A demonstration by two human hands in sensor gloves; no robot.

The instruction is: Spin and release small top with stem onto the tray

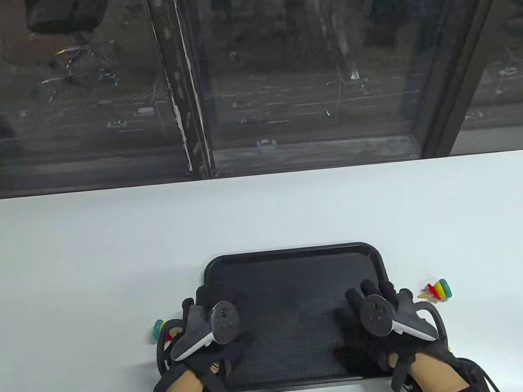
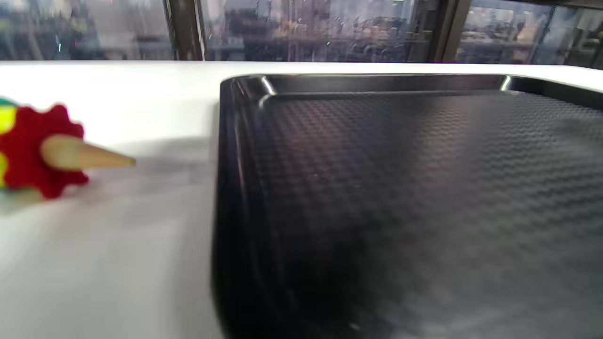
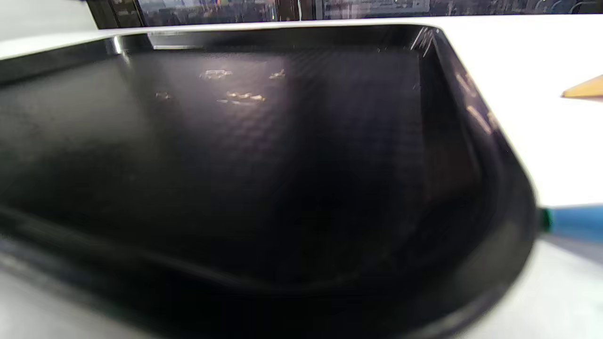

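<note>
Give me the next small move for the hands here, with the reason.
Probably move the right hand rightward off the tray to pinch the top lying on its side on the table. Both hands hold nothing and the tray is bare. The left hand has another top equally close.

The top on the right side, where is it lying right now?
In the table view the right top lies on its side on the white table, just off the black tray and beside the right hand.

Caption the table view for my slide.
Gloved hands, left and right, over black tray, a toy top lying alongside.
</note>
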